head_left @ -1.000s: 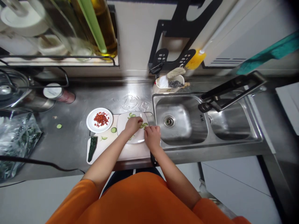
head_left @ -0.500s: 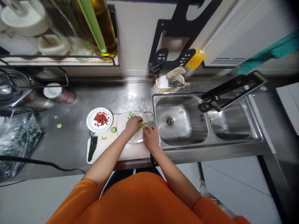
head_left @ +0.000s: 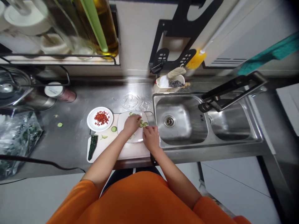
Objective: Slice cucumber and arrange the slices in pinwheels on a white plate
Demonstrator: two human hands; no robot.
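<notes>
Over a white squarish plate (head_left: 137,139), my left hand (head_left: 132,123) is closed, palm down, its fingertips drawn together just left of some cucumber slices (head_left: 143,124). Whether a slice sits in those fingers is hidden. My right hand (head_left: 151,137) rests at the plate's right side, fingers bent and closed, tips touching or very near the same slices. More slices lie on the plate's far side, partly behind my left hand. The plate stands on a white cutting board (head_left: 105,152). A dark green cucumber piece (head_left: 92,147) and a cucumber round (head_left: 114,128) lie on the board.
Left of the squarish plate is a round white plate (head_left: 89,119) with small red dried berries (head_left: 102,118). A steel double sink (head_left: 182,137) with a black faucet (head_left: 224,90) adjoins on the right. A plastic bag of greens (head_left: 21,140) and a jar (head_left: 60,92) stand left.
My left hand has drawn back slightly to the left, away from the cucumber slices, showing more of them. My right hand has stayed nearly in place.
</notes>
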